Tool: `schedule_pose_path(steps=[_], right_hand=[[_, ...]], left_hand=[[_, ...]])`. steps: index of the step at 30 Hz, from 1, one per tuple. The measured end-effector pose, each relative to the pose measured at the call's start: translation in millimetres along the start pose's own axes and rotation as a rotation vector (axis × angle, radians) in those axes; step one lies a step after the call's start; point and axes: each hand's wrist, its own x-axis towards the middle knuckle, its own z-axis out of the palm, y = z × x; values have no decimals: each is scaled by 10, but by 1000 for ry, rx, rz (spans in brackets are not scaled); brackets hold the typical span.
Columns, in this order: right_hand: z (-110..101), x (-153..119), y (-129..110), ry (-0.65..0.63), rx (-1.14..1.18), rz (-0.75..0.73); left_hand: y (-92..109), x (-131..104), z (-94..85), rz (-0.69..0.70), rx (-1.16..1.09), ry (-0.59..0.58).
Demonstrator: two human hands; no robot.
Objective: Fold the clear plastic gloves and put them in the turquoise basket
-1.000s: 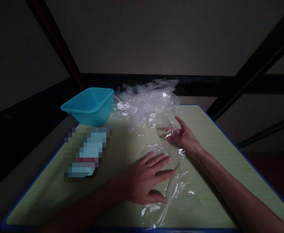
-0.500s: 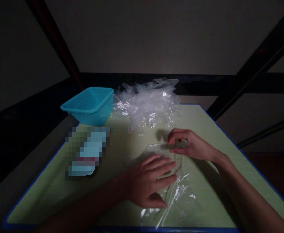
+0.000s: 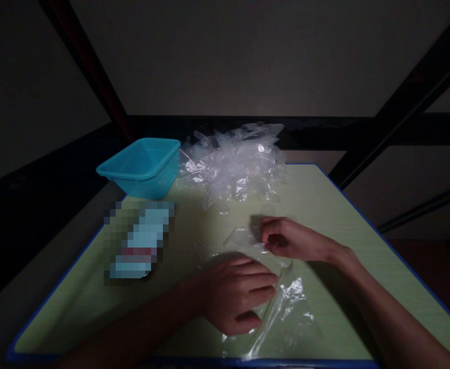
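A clear, thin plastic glove point(image 3: 286, 318) lies spread and wrinkled on the table, running from near the front edge up under both hands. My left hand point(image 3: 240, 294) rests flat on it, palm down, fingers stretched out to the right. Just beyond, my right hand point(image 3: 282, 238) has its fingers curled into a pinch on the far part of the plastic. The pinched fingertips are turned away, so the exact grip is partly hidden. Toward the back of the table sits a loose heap of clear plastic gloves point(image 3: 236, 159).
A blue plastic basin point(image 3: 144, 179) stands at the back left, beside the heap. Nearer on the left lies a phone-like flat object point(image 3: 144, 241), blurred by pixelation. The pale table point(image 3: 363, 287) has a blue rim, with a dark wall behind it.
My right hand has moved slightly left and its fingers have curled tighter. The far part of the plastic has shifted. My left hand stays flat, its fingers a little closer together.
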Motion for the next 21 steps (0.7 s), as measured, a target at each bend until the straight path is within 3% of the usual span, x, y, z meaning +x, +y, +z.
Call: schedule_pose_path(steps=[5, 8, 12, 21], right_hand=[[73, 30, 17, 344, 373, 95], [148, 59, 24, 475, 570, 18], [201, 88, 32, 552, 576, -62], [366, 190, 187, 593, 514, 106]], left_hand=[[1, -4, 10, 10, 0, 12], [2, -2, 11, 10, -3, 12], [0, -3, 12, 1, -15, 12], [-1, -29, 17, -96, -37, -11]])
